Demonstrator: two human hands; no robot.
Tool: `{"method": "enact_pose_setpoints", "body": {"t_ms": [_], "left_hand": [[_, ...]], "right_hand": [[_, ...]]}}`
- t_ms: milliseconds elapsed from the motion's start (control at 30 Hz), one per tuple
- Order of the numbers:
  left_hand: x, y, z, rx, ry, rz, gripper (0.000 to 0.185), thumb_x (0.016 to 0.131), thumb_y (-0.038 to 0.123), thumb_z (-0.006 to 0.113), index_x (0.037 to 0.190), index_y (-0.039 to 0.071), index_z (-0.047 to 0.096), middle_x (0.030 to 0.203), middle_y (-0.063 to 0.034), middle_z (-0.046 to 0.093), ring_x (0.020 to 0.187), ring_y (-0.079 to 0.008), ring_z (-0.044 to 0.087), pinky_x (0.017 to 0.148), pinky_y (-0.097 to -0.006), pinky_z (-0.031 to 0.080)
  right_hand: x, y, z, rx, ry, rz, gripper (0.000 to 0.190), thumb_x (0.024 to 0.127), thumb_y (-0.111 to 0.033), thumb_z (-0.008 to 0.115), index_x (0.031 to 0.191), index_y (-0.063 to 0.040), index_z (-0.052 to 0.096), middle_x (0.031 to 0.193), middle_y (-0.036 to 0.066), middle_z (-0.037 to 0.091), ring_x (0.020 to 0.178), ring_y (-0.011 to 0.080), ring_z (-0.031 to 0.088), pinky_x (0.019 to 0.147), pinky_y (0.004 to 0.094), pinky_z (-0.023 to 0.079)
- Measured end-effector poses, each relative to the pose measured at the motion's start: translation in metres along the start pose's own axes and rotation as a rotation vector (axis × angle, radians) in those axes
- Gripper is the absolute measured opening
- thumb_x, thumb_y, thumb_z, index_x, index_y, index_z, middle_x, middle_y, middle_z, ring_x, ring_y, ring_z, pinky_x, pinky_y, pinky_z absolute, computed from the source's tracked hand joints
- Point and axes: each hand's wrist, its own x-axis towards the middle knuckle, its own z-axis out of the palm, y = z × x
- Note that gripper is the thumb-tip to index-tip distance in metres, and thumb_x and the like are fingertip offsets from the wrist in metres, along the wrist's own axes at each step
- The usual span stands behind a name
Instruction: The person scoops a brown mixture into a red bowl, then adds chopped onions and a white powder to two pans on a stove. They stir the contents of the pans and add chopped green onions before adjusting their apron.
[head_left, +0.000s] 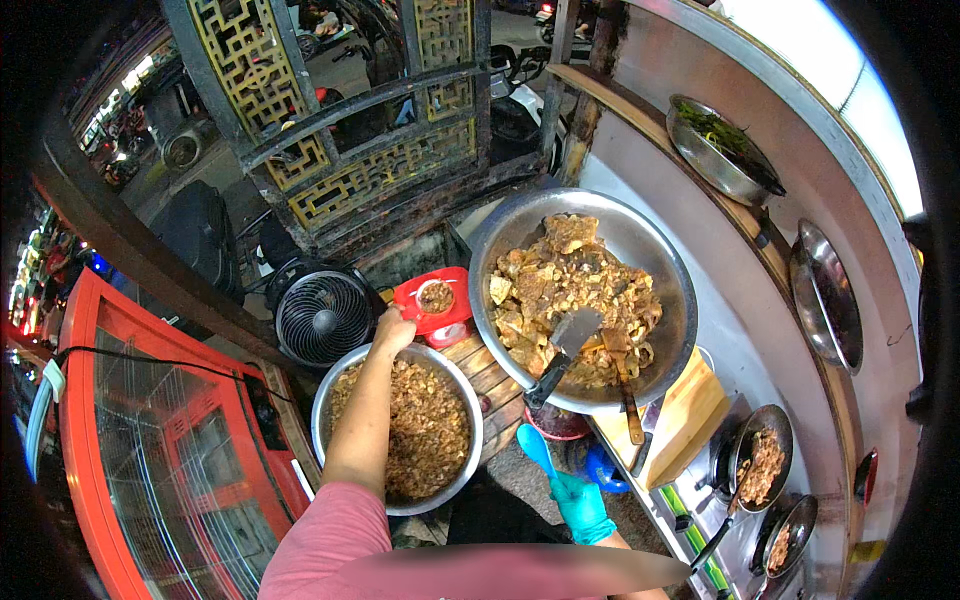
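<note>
My bare left hand (395, 330) touches the edge of a red kitchen scale (446, 304); its exact grip is too small to tell. On the scale sits a small cup of chopped food (435, 297). Under my left forearm is a metal bowl (475, 450) full of chopped brown food (424, 427). My right hand (581, 506), in a teal glove, grips the handle of a blue spoon (534, 448), its bowl pointing up and left. A larger metal basin (645, 225) ahead holds meat pieces (555, 274), a cleaver (574, 334) and a wooden spatula (616, 345).
A round fan (325, 321) stands left of the scale. A thick wooden cutting board (686, 442) lies right of the basin. Two frying pans (784, 435) (806, 517) with meat are on burners at the right. A red-framed glass cabinet (82, 390) stands at the left.
</note>
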Motion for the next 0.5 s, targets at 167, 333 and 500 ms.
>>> {"method": "enact_pose_setpoints", "body": {"t_ms": [167,333,500], "left_hand": [[-0.014,0.020,-0.015,-0.030,0.005,-0.002,0.060,0.078,0.021,0.079,0.127,-0.005,0.056,0.121,-0.0324,0.068,0.118,-0.0412,0.067,0.101,-0.0432,0.053],[0.001,0.017,0.005,-0.017,-0.043,-0.063,0.060,0.079,0.022,0.081,0.126,-0.005,0.056,0.115,-0.0293,0.071,0.109,-0.0397,0.070,0.092,-0.0451,0.057],[0.019,-0.014,0.031,-0.725,-0.447,-0.245,0.020,0.098,0.022,0.068,0.107,0.005,0.063,0.085,-0.0093,0.071,0.071,-0.0210,0.070,0.064,-0.0400,0.060]], "right_hand": [[0.004,-0.012,0.009,0.002,0.015,-0.099,0.028,0.102,-0.022,0.063,0.120,-0.004,0.072,0.094,0.027,0.072,0.083,0.0388,0.074,0.069,0.0429,0.057],[0.008,-0.009,0.014,-0.017,0.004,-0.088,0.027,0.101,-0.022,0.063,0.119,-0.005,0.073,0.097,0.026,0.072,0.087,0.0418,0.073,0.071,0.0437,0.058],[-0.005,-0.006,0.004,-0.014,0.050,-0.191,0.026,0.101,-0.023,0.064,0.116,-0.005,0.074,0.095,0.025,0.071,0.084,0.0434,0.072,0.067,0.0474,0.057]]}}
